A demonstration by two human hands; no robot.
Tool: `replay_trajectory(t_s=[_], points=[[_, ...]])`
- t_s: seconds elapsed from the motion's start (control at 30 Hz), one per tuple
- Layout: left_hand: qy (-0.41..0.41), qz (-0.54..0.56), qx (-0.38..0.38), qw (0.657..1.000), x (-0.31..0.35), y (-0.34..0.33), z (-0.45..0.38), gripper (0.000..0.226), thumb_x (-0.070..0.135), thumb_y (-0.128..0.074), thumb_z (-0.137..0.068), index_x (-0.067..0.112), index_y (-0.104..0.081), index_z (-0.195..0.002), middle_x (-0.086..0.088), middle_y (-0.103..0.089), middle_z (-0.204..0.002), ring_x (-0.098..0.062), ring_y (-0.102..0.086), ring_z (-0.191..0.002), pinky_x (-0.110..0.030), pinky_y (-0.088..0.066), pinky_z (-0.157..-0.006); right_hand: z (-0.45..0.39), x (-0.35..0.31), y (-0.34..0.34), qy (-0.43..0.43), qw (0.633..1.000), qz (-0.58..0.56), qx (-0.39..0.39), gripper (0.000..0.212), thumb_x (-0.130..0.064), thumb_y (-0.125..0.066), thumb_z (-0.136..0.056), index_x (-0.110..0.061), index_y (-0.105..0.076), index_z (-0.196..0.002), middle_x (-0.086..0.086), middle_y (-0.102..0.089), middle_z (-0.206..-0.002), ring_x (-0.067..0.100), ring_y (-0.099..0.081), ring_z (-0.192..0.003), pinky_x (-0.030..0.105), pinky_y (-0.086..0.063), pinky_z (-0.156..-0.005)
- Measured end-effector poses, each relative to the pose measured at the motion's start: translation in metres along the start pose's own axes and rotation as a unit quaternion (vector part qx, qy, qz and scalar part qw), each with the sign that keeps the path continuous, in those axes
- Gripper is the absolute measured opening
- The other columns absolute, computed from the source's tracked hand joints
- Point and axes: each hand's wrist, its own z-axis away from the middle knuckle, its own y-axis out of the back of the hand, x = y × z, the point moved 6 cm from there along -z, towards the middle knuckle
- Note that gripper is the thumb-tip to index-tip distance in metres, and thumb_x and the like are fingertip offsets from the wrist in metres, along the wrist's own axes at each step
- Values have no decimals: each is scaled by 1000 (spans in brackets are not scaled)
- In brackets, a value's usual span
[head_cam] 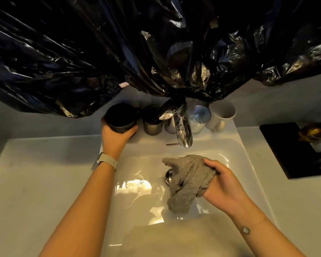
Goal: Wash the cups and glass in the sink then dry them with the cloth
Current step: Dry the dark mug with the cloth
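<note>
white sink (50, 182) ledge under black plastic sheeting (100, 43), grey wall behind.

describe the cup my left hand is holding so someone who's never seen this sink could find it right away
Start at the chrome faucet at the back of the white sink; a row of cups stands on the ledge behind it. The dark cup is at the far left end of that row, gripped by the left hand. It is the darkest and widest-looking, beside a smaller metallic cup.

dark cup (121, 117) upright on sink ledge; crumpled grey cloth (186, 179) hangs over basin, possibly damp.
</note>
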Motion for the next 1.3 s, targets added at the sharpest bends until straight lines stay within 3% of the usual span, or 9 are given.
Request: replay_trajectory(t_s=[0.23,0.47,0.6,0.67,0.77,0.93,1.07,1.2,1.3], points=[[-145,-26,-68,987,37,46,103,94,11,-95,-57,33,-41,-131,13,-48,-131,-1,-49,-124,-14,-40,-104,27,-1,3,21,999,1,-49,76,3,-66,-51,7,-56,-126,30,-56,-130,43,-59,-114,56,-50,-93],[-233,-157,-234,931,88,41,171,88,35,-94,-62,35,-45,-135,20,-51,-134,-2,-47,-126,-26,-45,-103,91,-1,-6,84,992,-14,-91,27,8,-64,-19,-2,-66,-44,17,-70,-68,22,-74,-73,35,-61,-75],[-240,-363,-361,825,109,6,182,86,54,-85,-63,35,-42,-135,12,-55,-126,-9,-51,-112,-30,-47,-96,95,3,32,78,995,11,-62,58,14,-66,-31,7,-72,-89,26,-68,-106,37,-64,-106,41,-57,-85],[-202,-455,-425,756,107,-16,184,77,55,-83,-64,35,-43,-127,8,-58,-115,-13,-54,-101,-28,-48,-85,100,5,46,71,996,25,-51,67,16,-54,-56,13,-53,-123,33,-53,-130,41,-53,-122,45,-48,-99],[-148,-563,-465,667,100,-38,180,69,52,-85,-65,30,-48,-120,4,-62,-106,-16,-57,-92,-30,-49,-79,106,4,59,95,993,44,-50,54,22,-34,-75,10,-48,-126,31,-55,-128,38,-54,-120,40,-54,-91],[-118,-656,-462,585,94,-49,174,67,49,-84,-66,26,-51,-120,4,-58,-97,-19,-56,-90,-31,-49,-74,112,5,63,124,987,87,-55,39,20,-44,-86,4,-53,-120,20,-68,-110,26,-66,-104,29,-58,-82],[-90,-621,-494,602,94,-48,171,68,54,-84,-66,28,-50,-120,4,-61,-103,-18,-58,-94,-30,-49,-79,110,7,54,152,968,191,-60,41,7,-63,-80,-7,-57,-118,10,-70,-115,20,-66,-108,24,-56,-85],[6,-385,-587,712,98,-45,187,58,46,-85,-71,24,-54,-115,4,-66,-108,-19,-65,-102,-27,-55,-86,105,5,37,220,896,385,-27,39,-2,-78,-74,-17,-63,-107,-2,-74,-104,8,-68,-100,19,-53,-82],[42,-250,-619,743,105,-49,204,69,50,-81,-65,20,-57,-122,-2,-70,-116,-19,-68,-105,-33,-57,-93,97,12,17,218,870,439,-50,31,-1,-79,-72,-19,-66,-94,-10,-75,-85,2,-69,-86,17,-52,-76]])
